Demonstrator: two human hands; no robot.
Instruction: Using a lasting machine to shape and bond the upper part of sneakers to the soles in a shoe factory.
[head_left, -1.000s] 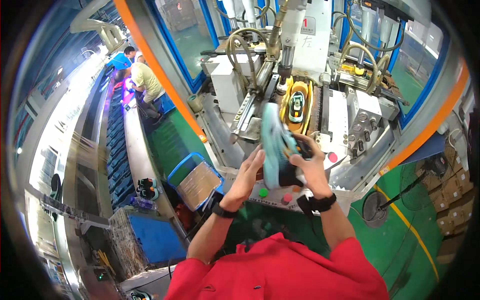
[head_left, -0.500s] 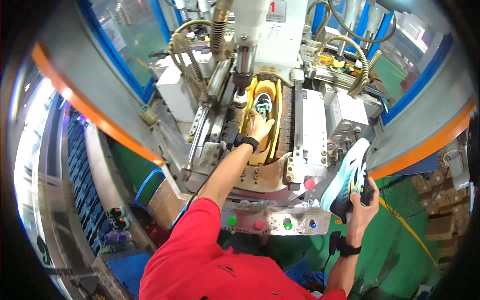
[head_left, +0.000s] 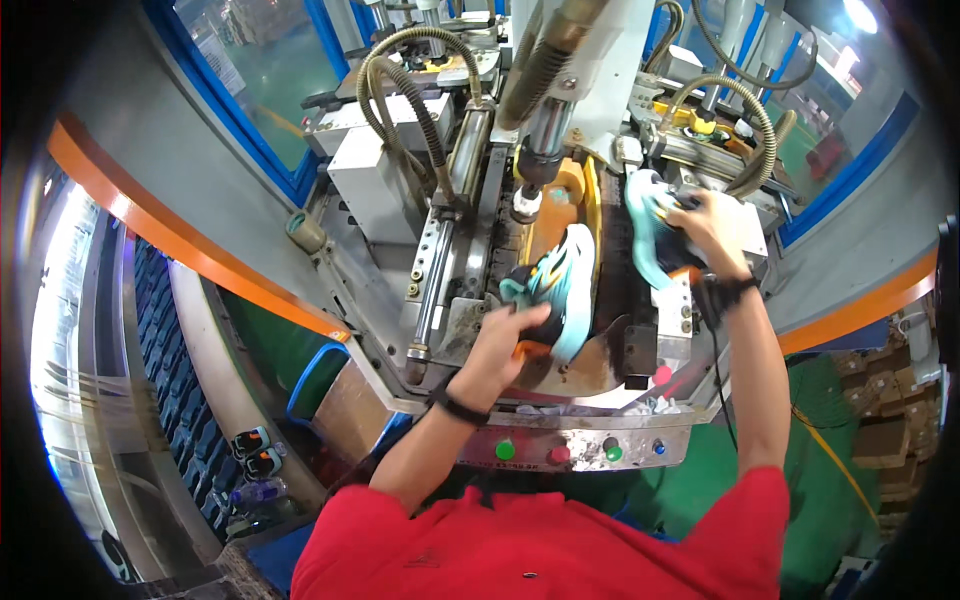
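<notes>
My left hand is closed on the heel end of a sneaker with a mint and white sole, a dark upper and orange by the heel. This sneaker is tipped on its side over the near end of the yellow-lined mold slot. Just right of the slot, my right hand grips a second, similar sneaker, its mint sole turned toward the slot. Motion blurs both shoes a little. Above the slot stands a vertical press rod.
Metal cylinders and ribbed hoses flank the slot. Along the machine's front edge runs a button panel. On the left lie a conveyor and two small shoes. An orange-edged guard curves around the machine.
The left hand has drawn the sneaker up out of the slot and toward me. My right hand has carried its sneaker from the lower right up beside the slot. The view has shifted.
</notes>
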